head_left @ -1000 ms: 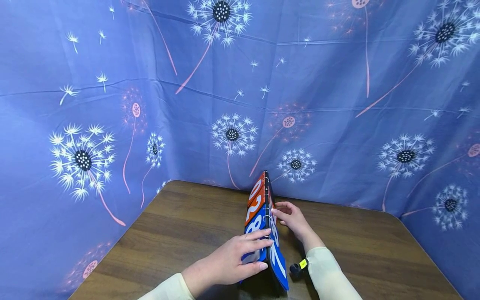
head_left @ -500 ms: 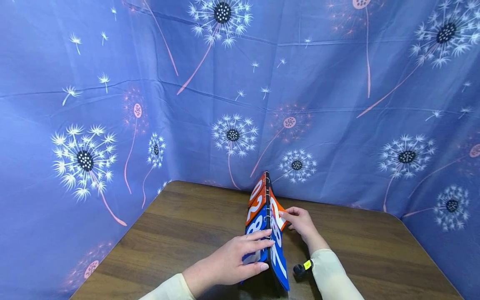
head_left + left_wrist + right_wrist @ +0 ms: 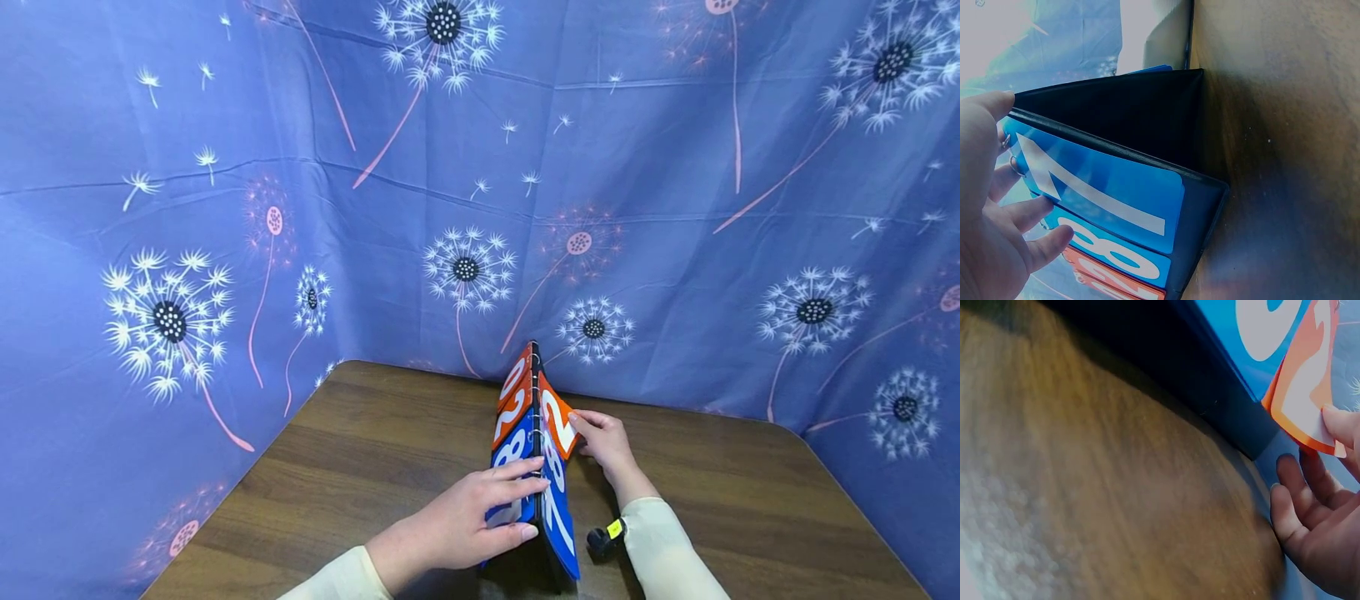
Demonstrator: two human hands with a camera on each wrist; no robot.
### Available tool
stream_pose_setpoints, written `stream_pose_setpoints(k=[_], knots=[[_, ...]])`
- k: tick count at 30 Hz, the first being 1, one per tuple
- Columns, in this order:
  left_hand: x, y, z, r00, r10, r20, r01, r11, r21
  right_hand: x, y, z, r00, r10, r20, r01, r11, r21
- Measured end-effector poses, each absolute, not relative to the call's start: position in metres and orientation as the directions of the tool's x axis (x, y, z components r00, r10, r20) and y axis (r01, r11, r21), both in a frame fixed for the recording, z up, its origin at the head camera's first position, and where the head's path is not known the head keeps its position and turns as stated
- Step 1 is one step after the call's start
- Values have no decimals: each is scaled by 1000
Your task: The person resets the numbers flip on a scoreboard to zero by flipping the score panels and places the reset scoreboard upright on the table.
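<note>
A tent-shaped flip scoreboard point(image 3: 510, 450) stands on the table, with orange and blue number cards on rings along its top ridge. My left hand point(image 3: 468, 512) grips the near end of that ridge; in the left wrist view its thumb lies at the edge and its fingers point(image 3: 1050, 244) spread by the blue cards. On the right face, my right hand point(image 3: 606, 442) pinches the outer edge of an orange number card point(image 3: 555, 414) showing a white 2. The right wrist view shows this card point(image 3: 1300, 394) bent and lifted off the face, beside the blue card point(image 3: 1254, 337).
Brown wood-grain table point(image 3: 360, 450) under the scoreboard. A blue dandelion-print cloth point(image 3: 375, 267) hangs behind and at both sides. At the right sleeve's cuff sits a small black device point(image 3: 600, 542) with a yellow tag.
The right hand has shifted a little to the right, drawing the orange card outward, so that its 2 now shows. The left hand has stayed on the ridge.
</note>
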State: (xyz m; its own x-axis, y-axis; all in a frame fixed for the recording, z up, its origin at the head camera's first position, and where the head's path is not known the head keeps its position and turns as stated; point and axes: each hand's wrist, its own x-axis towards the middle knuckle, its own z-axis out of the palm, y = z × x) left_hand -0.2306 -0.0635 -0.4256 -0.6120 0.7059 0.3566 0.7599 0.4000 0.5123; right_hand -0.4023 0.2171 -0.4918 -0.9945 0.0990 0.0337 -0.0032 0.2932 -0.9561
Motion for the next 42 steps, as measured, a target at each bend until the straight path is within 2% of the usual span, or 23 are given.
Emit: stream_pose_setpoints(k=[5, 10, 16, 21, 26, 29, 32, 39, 42], knots=[[-231, -64, -427, -609, 706, 363, 764, 399, 507, -401, 219, -485, -990, 137, 40, -10, 215, -977], [-231, -64, -427, -612, 705, 359, 763, 406, 504, -403, 229, -477, -988, 151, -29, 30, 10, -999], [-230, -64, -426, -619, 702, 353, 758, 415, 503, -397, 241, -456, -996, 14, -85, 79, -255, -964], [-230, -64, -426, -611, 706, 359, 764, 405, 502, -386, 246, -437, -994, -111, -15, 61, -424, -904], [-230, -64, -426, -607, 706, 365, 766, 397, 505, -376, 244, -423, -961, -235, 144, 6, -541, -841], [-231, -65, -427, -605, 705, 371, 769, 395, 503, -371, 237, -416, -940, -266, 213, -19, -582, -813], [-231, -65, -427, -600, 706, 376, 773, 391, 499, -366, 228, -410, -941, -243, 235, -51, -586, -808], [-231, -64, -427, -597, 705, 383, 777, 390, 494, -359, 200, -400, -975, -174, 136, -27, -516, -856], [-231, -64, -427, -595, 704, 388, 780, 388, 491, -359, 190, -399, -977, -167, 132, -36, -481, -876]])
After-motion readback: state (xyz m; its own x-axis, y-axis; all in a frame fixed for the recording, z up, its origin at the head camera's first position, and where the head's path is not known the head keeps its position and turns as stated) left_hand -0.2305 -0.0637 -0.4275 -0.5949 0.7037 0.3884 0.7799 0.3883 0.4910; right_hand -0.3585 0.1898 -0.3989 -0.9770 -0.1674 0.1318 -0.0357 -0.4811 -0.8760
